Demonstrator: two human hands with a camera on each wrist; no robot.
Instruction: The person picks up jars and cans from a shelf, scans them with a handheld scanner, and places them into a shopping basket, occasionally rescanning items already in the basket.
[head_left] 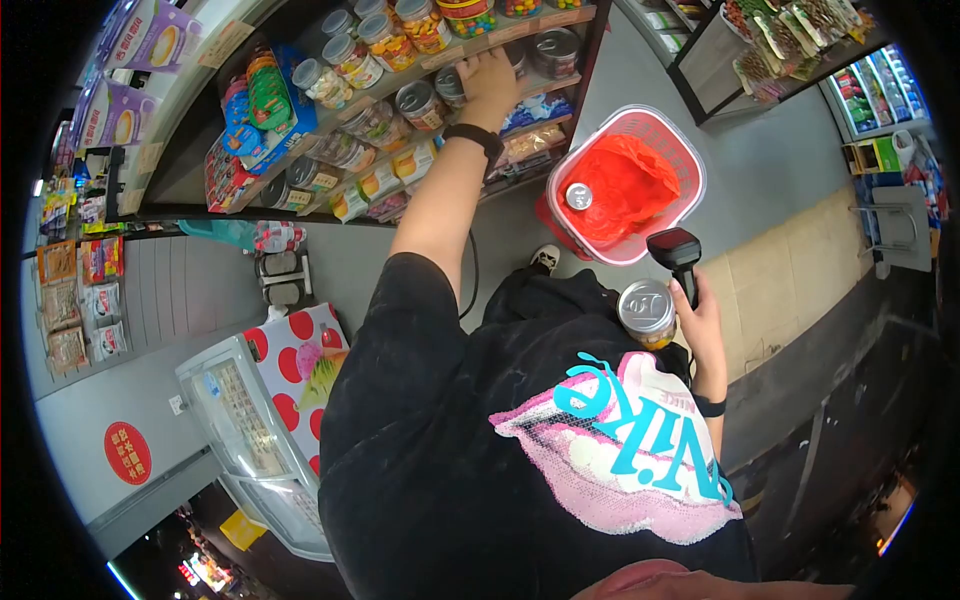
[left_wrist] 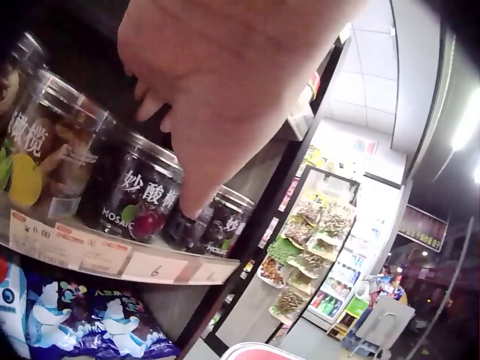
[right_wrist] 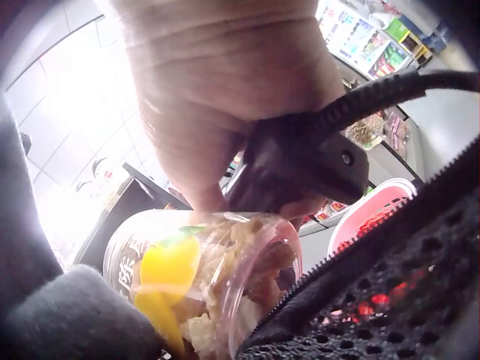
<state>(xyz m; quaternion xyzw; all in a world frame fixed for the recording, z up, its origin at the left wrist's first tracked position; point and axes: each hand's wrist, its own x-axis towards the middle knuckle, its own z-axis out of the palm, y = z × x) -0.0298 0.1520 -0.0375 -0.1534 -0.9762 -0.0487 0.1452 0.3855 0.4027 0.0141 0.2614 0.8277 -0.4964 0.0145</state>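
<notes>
My left hand (head_left: 488, 85) reaches onto the shelf among dark-labelled jars of dried plums (left_wrist: 139, 191). Its thumb points down at the front of a jar, while the other fingers extend over the jar tops; whether they grip one I cannot tell. My right hand (head_left: 702, 325) grips the handle of a black handheld barcode scanner (head_left: 674, 248), its cable running off in the right wrist view. Close against that hand and my shirt is a clear jar of dried fruit (right_wrist: 225, 277) with a silver lid (head_left: 648, 308), lying on its side in the right wrist view.
A pink-and-white basket (head_left: 695, 170) lined with a red bag (head_left: 630, 185) stands on the floor, a silver-lidded can (head_left: 578, 196) inside. Candy jars (head_left: 385, 40) fill the upper shelf. Blue snack bags (left_wrist: 97, 319) lie below the plum jars. A chest freezer (head_left: 245, 430) is at left.
</notes>
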